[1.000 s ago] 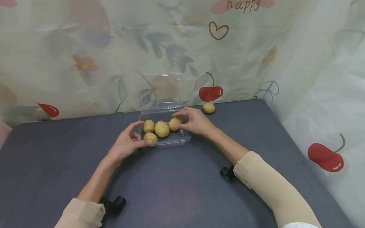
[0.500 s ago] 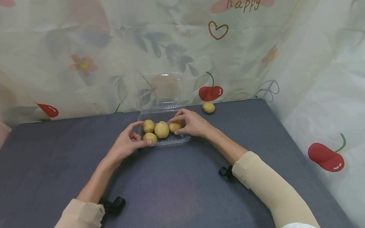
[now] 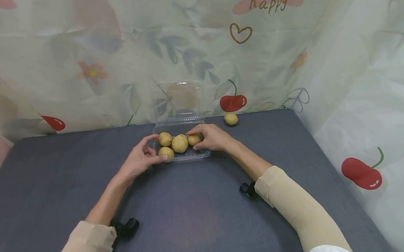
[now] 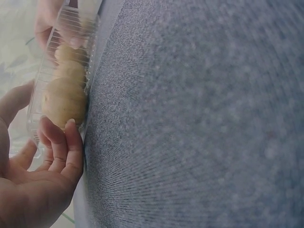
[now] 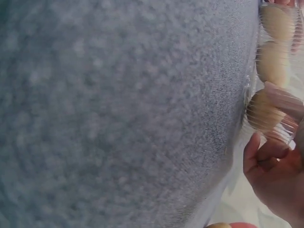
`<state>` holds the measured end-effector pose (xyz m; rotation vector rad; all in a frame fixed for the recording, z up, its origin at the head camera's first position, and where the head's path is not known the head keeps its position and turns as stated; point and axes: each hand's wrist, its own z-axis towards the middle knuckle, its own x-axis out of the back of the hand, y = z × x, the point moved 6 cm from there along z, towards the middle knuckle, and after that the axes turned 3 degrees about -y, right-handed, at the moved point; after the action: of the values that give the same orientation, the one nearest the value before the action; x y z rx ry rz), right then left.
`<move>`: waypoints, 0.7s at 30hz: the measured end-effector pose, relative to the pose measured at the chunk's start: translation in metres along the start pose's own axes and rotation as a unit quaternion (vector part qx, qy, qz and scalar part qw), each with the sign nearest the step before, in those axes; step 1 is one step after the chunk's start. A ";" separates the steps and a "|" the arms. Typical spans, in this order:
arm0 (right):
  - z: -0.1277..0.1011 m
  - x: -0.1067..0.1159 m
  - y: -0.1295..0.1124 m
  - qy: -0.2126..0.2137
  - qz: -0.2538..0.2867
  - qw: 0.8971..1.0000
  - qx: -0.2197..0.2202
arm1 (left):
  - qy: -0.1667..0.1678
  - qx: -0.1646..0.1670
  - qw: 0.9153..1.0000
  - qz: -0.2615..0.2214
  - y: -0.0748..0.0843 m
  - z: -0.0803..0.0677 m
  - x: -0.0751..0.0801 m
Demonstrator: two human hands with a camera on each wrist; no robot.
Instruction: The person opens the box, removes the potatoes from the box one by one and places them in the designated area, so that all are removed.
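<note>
A clear plastic clamshell container [image 3: 193, 154] lies on the table with its lid [image 3: 178, 100] raised against the back curtain. Inside it sit two potatoes at the left, one above the other in the head view, a larger middle potato [image 3: 179, 143] and a right-hand potato [image 3: 194, 140]. My left hand [image 3: 142, 155] holds the container's left end, thumb at the front and index finger behind; its other fingers touch the end wall in the left wrist view. My right hand [image 3: 213, 137] reaches in over the right side and pinches the right-hand potato, partly covering it.
One loose potato [image 3: 231, 119] lies at the table's back edge, right of the container. The dark grey table [image 3: 190, 212] ends at a patterned curtain [image 3: 112, 50] behind it. Another plastic sheet [image 3: 379, 90] hangs along the right.
My right hand has gone a little further left and lower into the container around the right-hand potato. My left hand has stayed in place.
</note>
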<state>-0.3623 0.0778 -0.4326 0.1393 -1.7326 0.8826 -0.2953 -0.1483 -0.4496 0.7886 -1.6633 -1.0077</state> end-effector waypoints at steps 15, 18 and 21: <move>-0.005 0.009 0.003 0.037 0.010 0.999 0.033 | -0.004 0.014 1.000 -0.005 -0.001 0.000 -0.002; -0.006 0.012 0.005 0.053 0.009 0.998 0.030 | -0.006 0.013 1.000 -0.001 -0.001 0.000 -0.002; -0.008 0.015 0.007 0.067 0.011 0.997 0.027 | -0.010 0.014 1.000 0.001 0.000 -0.001 -0.002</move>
<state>-0.3654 0.0925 -0.4219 0.0945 -1.5894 0.9340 -0.2944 -0.1471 -0.4502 0.7973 -1.6968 -0.9961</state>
